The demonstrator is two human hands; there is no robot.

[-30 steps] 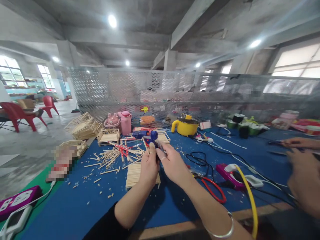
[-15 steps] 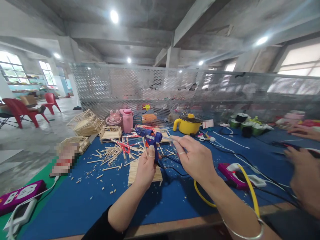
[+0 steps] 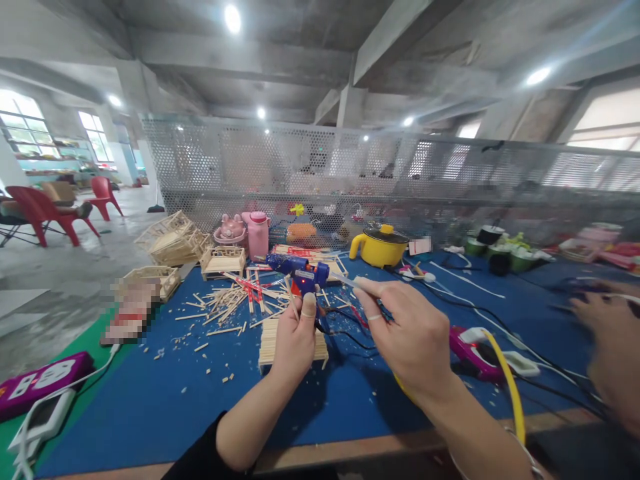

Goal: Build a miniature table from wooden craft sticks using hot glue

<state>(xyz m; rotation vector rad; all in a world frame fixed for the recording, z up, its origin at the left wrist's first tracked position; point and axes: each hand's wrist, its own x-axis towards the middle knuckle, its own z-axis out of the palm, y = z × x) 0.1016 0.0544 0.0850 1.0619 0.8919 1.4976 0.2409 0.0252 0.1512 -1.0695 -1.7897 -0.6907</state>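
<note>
My left hand (image 3: 295, 343) is curled round the handle of the blue glue gun (image 3: 303, 271), thumb also trapping a thin wooden stick (image 3: 291, 297). My right hand (image 3: 413, 330) pinches the clear glue stick (image 3: 343, 278), thumb to fingertips, its far end at the gun's rear; can't tell how deep it sits. Gun is above the slatted wooden piece (image 3: 268, 345) on the blue table (image 3: 150, 413). Loose sticks (image 3: 229, 303) lie left, small wooden frame (image 3: 223, 262) behind them, yellow pot (image 3: 385, 249) farther back right. Step in hand reads as loading the gun. Next move calls for a straight push, in line with the barrel, left hand firm.
</note>
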